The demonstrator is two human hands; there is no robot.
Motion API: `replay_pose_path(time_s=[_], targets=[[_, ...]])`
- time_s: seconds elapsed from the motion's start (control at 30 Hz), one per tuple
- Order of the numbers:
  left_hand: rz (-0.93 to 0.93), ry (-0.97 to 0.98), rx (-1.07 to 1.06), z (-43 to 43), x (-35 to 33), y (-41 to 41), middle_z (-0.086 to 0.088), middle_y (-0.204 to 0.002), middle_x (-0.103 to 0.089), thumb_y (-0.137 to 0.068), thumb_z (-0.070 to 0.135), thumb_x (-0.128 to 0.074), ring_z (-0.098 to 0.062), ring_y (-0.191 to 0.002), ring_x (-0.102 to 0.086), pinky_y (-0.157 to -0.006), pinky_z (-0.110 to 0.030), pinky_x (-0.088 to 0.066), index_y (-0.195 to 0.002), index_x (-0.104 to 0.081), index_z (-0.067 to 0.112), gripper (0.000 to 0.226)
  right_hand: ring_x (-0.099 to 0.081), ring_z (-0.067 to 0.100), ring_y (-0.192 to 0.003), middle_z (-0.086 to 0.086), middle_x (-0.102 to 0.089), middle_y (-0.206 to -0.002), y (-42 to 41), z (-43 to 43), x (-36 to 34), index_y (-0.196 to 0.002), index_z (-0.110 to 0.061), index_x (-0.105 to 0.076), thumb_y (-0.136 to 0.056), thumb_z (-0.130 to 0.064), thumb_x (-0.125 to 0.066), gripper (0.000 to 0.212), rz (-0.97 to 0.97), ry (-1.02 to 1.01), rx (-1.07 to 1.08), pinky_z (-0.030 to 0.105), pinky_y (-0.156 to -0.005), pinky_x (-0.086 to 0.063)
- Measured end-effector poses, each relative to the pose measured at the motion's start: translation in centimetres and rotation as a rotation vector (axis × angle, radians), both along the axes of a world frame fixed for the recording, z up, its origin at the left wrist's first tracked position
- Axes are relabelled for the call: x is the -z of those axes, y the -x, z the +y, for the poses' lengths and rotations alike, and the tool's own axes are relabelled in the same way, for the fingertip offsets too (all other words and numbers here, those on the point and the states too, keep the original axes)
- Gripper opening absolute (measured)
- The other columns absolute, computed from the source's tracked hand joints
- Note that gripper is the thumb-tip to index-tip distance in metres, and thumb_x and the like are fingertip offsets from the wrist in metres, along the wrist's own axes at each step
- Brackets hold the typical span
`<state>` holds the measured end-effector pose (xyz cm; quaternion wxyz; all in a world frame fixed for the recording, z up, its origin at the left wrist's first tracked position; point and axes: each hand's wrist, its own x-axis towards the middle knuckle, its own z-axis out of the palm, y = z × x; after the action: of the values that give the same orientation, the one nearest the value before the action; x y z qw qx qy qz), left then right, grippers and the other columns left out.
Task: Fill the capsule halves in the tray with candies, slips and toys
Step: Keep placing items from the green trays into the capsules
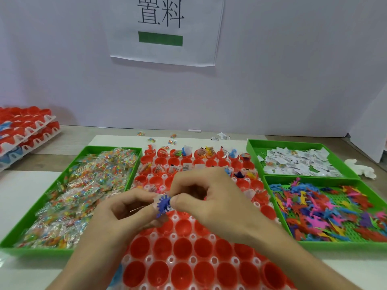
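A white tray (171, 259) of red capsule halves (182, 248) lies in front of me. Its far rows hold slips, candies and toys; the near rows are bare red cups. My left hand (125, 208) and my right hand (209, 197) meet above the tray's middle. Both pinch a small blue spiky toy (163, 205), which seems to lie against a pale slip or wrapper. The cups under my hands are hidden.
A green tray of candy packets (69, 195) sits on the left. On the right, one green tray of white slips (297, 160) sits behind another with coloured plastic toys (326, 210). Stacked trays of red capsules (25, 130) stand far left. Loose candy packets (151, 140) lie behind.
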<state>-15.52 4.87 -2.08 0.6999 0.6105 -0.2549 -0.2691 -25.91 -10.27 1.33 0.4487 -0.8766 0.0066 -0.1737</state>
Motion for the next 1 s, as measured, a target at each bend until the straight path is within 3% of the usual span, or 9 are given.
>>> replay_pose_path(time_s=[0.07, 0.17, 0.3, 0.4, 0.57, 0.67, 0.8, 0.9, 1.0], targets=[[0.007, 0.010, 0.003, 0.10, -0.15, 0.01, -0.015, -0.072, -0.074, -0.048, 0.029, -0.085, -0.023, -0.064, -0.073, -0.057, -0.020, -0.058, -0.073, -0.081, 0.014, 0.030, -0.043, 0.006, -0.051, -0.010, -0.049, -0.053, -0.17, 0.28, 0.40, -0.071, -0.012, -0.069, -0.087, -0.009, -0.065, 0.017, 0.000, 0.015, 0.027, 0.014, -0.051, -0.033], [0.065, 0.029, -0.004, 0.11, -0.01, 0.05, -0.016, -0.070, -0.073, -0.036, 0.038, -0.099, -0.022, -0.064, -0.074, -0.057, -0.020, -0.059, -0.074, -0.080, 0.010, 0.050, -0.044, 0.005, -0.052, -0.011, -0.048, -0.053, -0.30, 0.27, 0.51, -0.068, -0.014, -0.067, -0.087, -0.011, -0.067, 0.019, -0.020, 0.033, 0.088, 0.012, -0.052, -0.034], [0.182, 0.104, 0.008, 0.03, -0.23, 0.20, -0.016, -0.069, -0.073, -0.057, 0.012, -0.073, -0.020, -0.061, -0.074, -0.055, -0.020, -0.058, -0.070, -0.080, 0.007, 0.015, -0.049, 0.003, -0.054, -0.014, -0.051, -0.055, -0.25, 0.03, 0.17, -0.066, -0.016, -0.065, -0.087, -0.010, -0.068, 0.022, -0.003, 0.049, 0.118, 0.010, -0.055, -0.037], [0.225, 0.099, 0.029, 0.04, -0.35, 0.29, -0.013, -0.071, -0.074, -0.064, 0.007, -0.067, -0.018, -0.062, -0.074, -0.055, -0.019, -0.058, -0.071, -0.080, 0.007, 0.015, -0.048, 0.002, -0.053, -0.012, -0.052, -0.055, -0.16, -0.01, -0.04, -0.067, -0.015, -0.066, -0.088, -0.011, -0.068, 0.021, 0.018, 0.044, 0.106, 0.011, -0.054, -0.037], [0.305, 0.103, 0.034, 0.08, -0.31, 0.30, -0.007, -0.067, -0.073, -0.059, 0.016, -0.071, -0.014, -0.063, -0.074, -0.055, -0.017, -0.057, -0.064, -0.080, 0.011, 0.011, -0.049, 0.003, -0.054, -0.010, -0.054, -0.056, -0.01, -0.04, -0.17, -0.069, -0.016, -0.068, -0.088, -0.017, -0.070, 0.020, 0.032, 0.047, 0.120, 0.012, -0.055, -0.038], [0.310, 0.113, 0.023, 0.09, -0.18, 0.18, -0.008, -0.067, -0.073, -0.049, 0.022, -0.075, -0.014, -0.063, -0.074, -0.056, -0.018, -0.057, -0.064, -0.080, 0.011, 0.019, -0.050, 0.003, -0.054, -0.005, -0.057, -0.059, 0.07, 0.12, -0.20, -0.068, -0.017, -0.067, -0.088, -0.018, -0.069, 0.020, 0.033, 0.066, 0.124, 0.013, -0.055, -0.039], [0.274, 0.119, 0.026, 0.31, -0.03, -0.12, -0.017, -0.077, -0.076, -0.053, 0.024, -0.082, -0.020, -0.071, -0.077, -0.059, -0.020, -0.059, -0.075, -0.082, 0.009, 0.027, -0.050, 0.003, -0.054, -0.005, -0.057, -0.059, 0.18, 0.12, -0.28, -0.066, -0.017, -0.066, -0.088, -0.017, -0.069, 0.022, 0.036, 0.069, 0.136, 0.012, -0.056, -0.040], [0.129, 0.088, 0.022, 0.47, -0.35, -0.21, -0.020, -0.084, -0.077, -0.032, 0.048, -0.100, -0.024, -0.075, -0.077, -0.063, -0.021, -0.059, -0.084, -0.083, 0.010, 0.067, -0.050, 0.004, -0.055, -0.005, -0.057, -0.058, 0.25, 0.21, -0.21, -0.066, -0.018, -0.065, -0.088, -0.017, -0.069, 0.023, 0.024, 0.097, 0.148, 0.012, -0.055, -0.039], [0.024, 0.078, -0.021, 0.57, -0.39, -0.33, -0.020, -0.083, -0.076, -0.028, 0.055, -0.098, -0.024, -0.074, -0.076, -0.065, -0.021, -0.060, -0.082, -0.082, 0.010, 0.072, -0.052, 0.004, -0.055, -0.010, -0.056, -0.056, 0.32, 0.35, -0.09, -0.067, -0.019, -0.067, -0.088, -0.019, -0.071, 0.021, 0.019, 0.104, 0.145, 0.011, -0.054, -0.039]])
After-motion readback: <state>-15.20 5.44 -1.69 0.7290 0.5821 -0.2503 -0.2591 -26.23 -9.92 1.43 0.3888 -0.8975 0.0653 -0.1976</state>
